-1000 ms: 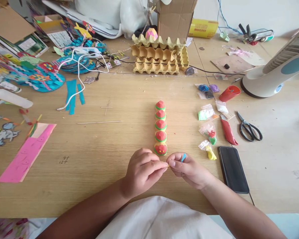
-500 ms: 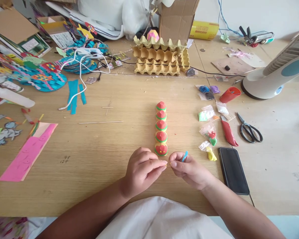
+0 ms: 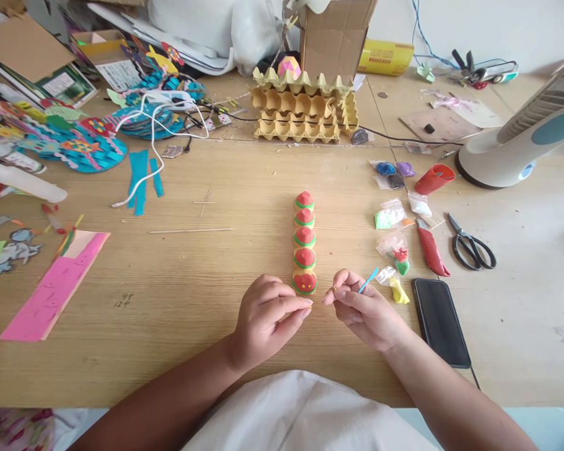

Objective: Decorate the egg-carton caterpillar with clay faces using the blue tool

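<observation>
My left hand [image 3: 271, 318] is closed in a pinch, with a tiny bit of yellow clay showing at its fingertips. My right hand [image 3: 364, 310] holds a thin blue modelling tool [image 3: 369, 279] against its palm. A small yellow speck, likely clay too, sits between its thumb and index finger. Just beyond both hands lies a caterpillar [image 3: 304, 239] made of a row of egg-carton cups covered in red clay with green rims. Its nearest cup [image 3: 305, 282] carries two small yellow dots. Neither hand clearly touches it.
To the right lie bags of coloured clay [image 3: 391, 214], yellow clay [image 3: 398, 290], a red cutter [image 3: 431, 249], black scissors [image 3: 470, 244] and a phone [image 3: 440, 322]. Egg cartons [image 3: 298, 109] stand at the back. A thin stick [image 3: 190, 230] and pink paper [image 3: 51, 291] lie left.
My right hand has moved right, away from the left, and the blue tool has swung out to the right. The left hand has barely shifted.
</observation>
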The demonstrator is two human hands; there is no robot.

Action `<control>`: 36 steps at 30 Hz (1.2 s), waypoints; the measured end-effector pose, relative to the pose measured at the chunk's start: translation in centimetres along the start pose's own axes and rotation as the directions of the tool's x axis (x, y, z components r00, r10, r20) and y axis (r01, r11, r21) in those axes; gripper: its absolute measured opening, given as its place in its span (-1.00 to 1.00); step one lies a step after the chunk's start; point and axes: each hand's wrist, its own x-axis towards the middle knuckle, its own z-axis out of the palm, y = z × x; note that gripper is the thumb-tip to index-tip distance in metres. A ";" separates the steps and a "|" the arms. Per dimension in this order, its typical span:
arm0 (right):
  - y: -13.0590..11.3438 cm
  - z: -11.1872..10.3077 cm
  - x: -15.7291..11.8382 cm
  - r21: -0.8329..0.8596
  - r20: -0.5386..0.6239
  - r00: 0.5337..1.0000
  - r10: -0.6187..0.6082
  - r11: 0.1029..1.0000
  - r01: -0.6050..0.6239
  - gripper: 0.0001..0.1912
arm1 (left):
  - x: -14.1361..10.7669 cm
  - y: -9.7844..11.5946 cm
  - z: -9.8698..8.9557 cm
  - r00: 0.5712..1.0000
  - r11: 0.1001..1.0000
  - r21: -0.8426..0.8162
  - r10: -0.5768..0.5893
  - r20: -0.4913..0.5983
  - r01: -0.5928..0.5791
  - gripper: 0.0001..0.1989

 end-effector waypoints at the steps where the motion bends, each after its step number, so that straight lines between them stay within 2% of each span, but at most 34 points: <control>1: 0.0 0.0 0.0 -0.010 -0.005 1.000 -0.008 1.000 0.008 -0.79 | 0.0 0.0 0.0 1.000 1.000 0.001 -0.001 -0.001 0.001 -0.83; 7: 0.0 -0.2 0.2 -0.099 0.013 0.999 -0.045 0.994 0.046 -0.78 | 0.1 0.0 -0.1 1.000 1.000 -0.003 -0.009 -0.013 0.009 -0.84; 15: 0.8 -0.1 0.2 -0.212 0.023 0.997 -0.071 0.974 0.075 -0.58 | 0.1 -0.1 -0.1 1.000 0.999 -0.034 -0.025 0.000 0.025 -0.85; 21: 1.4 -0.3 0.2 -0.338 0.134 0.989 -0.063 0.935 0.105 -0.69 | -0.1 -0.2 0.0 1.000 0.999 -0.037 -0.011 0.010 0.011 -0.87; 27: 1.7 -0.1 0.0 -0.403 0.131 0.990 -0.049 0.910 0.099 -0.76 | 0.1 -0.1 0.2 1.000 0.999 -0.034 0.010 -0.006 -0.010 -0.82; 30: 1.8 0.1 0.0 -0.382 0.108 0.992 -0.066 0.918 0.103 -0.77 | 0.0 -0.1 0.2 1.000 1.000 -0.016 0.016 0.004 -0.016 -0.80; 36: 2.1 0.3 0.2 -0.268 0.076 0.997 -0.003 0.963 0.024 -0.75 | -0.5 -0.4 0.3 0.996 0.996 0.041 0.080 0.034 -0.081 -0.83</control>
